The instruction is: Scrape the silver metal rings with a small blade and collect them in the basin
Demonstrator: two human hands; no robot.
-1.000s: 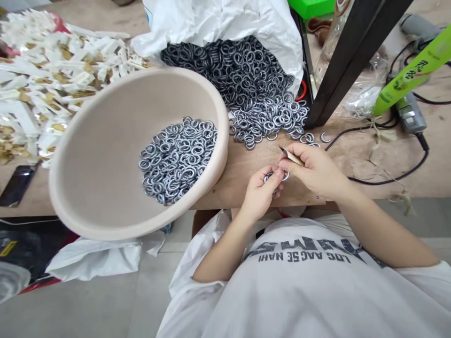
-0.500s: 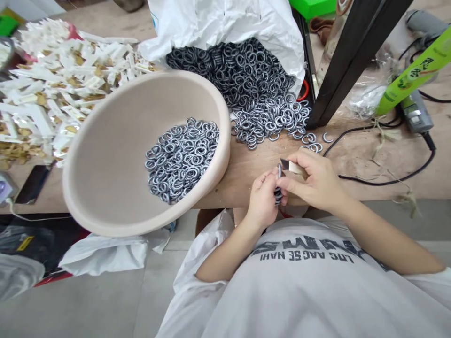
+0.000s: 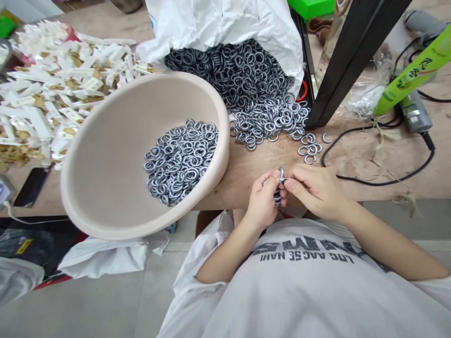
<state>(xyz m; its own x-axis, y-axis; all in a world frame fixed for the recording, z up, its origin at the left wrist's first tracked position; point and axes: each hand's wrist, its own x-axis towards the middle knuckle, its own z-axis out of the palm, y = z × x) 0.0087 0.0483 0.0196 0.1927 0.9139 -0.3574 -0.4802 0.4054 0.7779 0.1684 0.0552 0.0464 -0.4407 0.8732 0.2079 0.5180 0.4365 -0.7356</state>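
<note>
Ring [image 3: 281,174], left hand [image 3: 261,199], right hand [image 3: 317,190], bench edge [image 3: 225,207]

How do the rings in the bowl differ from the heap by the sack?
The bowl rings look evenly silvery, while the heap turns dark toward the sack. The bowl rings form a small mound inside the bowl; the heap is far larger and lies on the bench. Both are loose metal rings of similar size.
</note>
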